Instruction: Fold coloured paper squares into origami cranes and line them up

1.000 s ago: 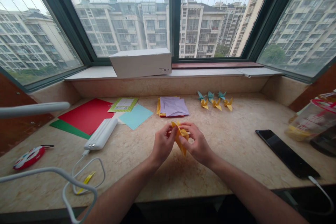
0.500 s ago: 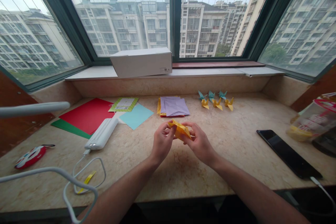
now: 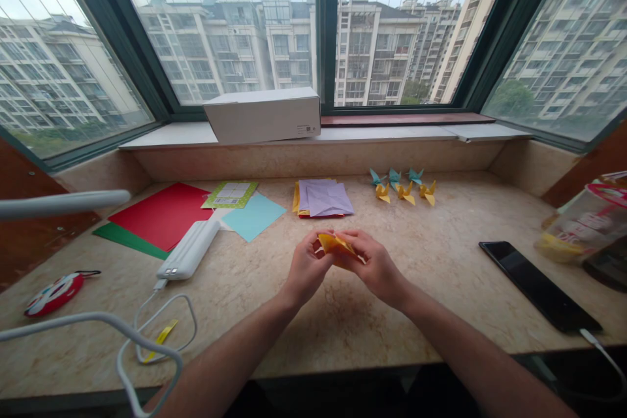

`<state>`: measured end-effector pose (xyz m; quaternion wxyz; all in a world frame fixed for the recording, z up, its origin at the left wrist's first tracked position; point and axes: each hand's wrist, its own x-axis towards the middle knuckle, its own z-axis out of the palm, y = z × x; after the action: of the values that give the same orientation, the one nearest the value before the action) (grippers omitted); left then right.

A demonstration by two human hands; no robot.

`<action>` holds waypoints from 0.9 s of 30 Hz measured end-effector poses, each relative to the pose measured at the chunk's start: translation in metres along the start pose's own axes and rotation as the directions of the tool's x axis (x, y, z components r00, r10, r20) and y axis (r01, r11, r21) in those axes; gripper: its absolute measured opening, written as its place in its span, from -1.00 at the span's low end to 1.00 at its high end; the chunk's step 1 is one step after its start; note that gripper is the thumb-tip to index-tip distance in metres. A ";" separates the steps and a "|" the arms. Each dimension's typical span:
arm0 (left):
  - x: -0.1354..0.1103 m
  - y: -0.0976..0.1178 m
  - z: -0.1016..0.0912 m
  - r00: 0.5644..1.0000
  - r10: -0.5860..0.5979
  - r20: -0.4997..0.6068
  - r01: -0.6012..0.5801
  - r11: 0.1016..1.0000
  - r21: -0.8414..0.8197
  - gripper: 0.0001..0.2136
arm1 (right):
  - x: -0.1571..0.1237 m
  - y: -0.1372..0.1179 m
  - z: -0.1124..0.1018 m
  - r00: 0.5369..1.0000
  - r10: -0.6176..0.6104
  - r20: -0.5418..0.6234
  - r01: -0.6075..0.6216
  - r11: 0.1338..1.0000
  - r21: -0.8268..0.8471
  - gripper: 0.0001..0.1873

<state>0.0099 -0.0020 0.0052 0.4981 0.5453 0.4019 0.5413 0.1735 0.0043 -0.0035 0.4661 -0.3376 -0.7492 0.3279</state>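
Note:
A partly folded piece of yellow origami paper (image 3: 337, 247) is held up over the counter, between both hands. My left hand (image 3: 309, 266) pinches its left side, the thumb lying on the near face. Its right side is gripped by my right hand (image 3: 372, 266), thumb in front and fingers behind. Some of the fingers and the back of the paper are hidden. Beyond the hands lies a stack of folded paper squares (image 3: 326, 199), purple on top. To its right stand small paper cranes in two rows, blue cranes (image 3: 394, 177) behind yellow cranes (image 3: 405, 193).
On the left lie red paper (image 3: 164, 215), light blue paper (image 3: 257, 217), a white power bank (image 3: 190, 251) with its cable, and a red-and-white object (image 3: 55, 294). A phone (image 3: 539, 284) and a plastic jar (image 3: 585, 225) are at right. A white box (image 3: 264, 117) sits on the sill.
The yellow paper has been turned in the fingers, so less of its face shows. Both hands have shifted slightly and still hold it.

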 end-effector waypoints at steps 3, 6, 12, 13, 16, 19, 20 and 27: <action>0.000 0.000 -0.001 1.000 0.001 -0.021 0.000 0.999 0.039 -0.75 | -0.001 -0.004 0.003 0.998 -0.051 -0.034 0.048 0.996 -0.081 -0.51; -0.001 -0.001 -0.001 0.999 0.022 -0.035 -0.019 0.996 0.088 -0.81 | -0.003 -0.001 0.005 0.995 -0.088 -0.054 0.080 0.987 -0.136 -0.48; -0.005 -0.003 0.001 0.993 0.080 -0.090 -0.075 0.996 0.055 -0.89 | -0.007 0.003 0.008 0.992 -0.107 -0.065 0.093 0.977 -0.193 -0.40; -0.005 -0.003 0.002 0.993 0.077 -0.092 -0.074 0.997 0.034 -0.90 | -0.007 0.002 0.008 0.991 -0.115 -0.070 0.100 0.976 -0.196 -0.39; -0.005 -0.002 0.003 0.991 0.082 -0.106 -0.083 0.997 -0.005 -0.91 | -0.008 -0.003 0.011 0.986 -0.150 -0.070 0.134 0.973 -0.189 -0.41; -0.005 0.001 0.003 0.990 0.090 -0.107 -0.093 0.995 -0.021 -0.88 | -0.010 -0.009 0.012 0.984 -0.173 -0.037 0.166 0.974 -0.152 -0.47; -0.005 0.002 0.002 0.991 0.091 -0.102 -0.094 0.995 -0.021 -0.86 | -0.010 -0.010 0.012 0.983 -0.179 -0.027 0.174 0.975 -0.137 -0.48; -0.006 0.007 -0.002 0.994 0.106 -0.016 -0.106 0.994 0.013 -0.71 | -0.009 -0.011 -0.001 0.982 -0.163 -0.092 0.147 0.977 -0.156 -0.50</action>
<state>0.0068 -0.0090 0.0103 0.4619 0.5643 0.3799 0.5691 0.1747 -0.0087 0.0014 0.5024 -0.3285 -0.7702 0.2156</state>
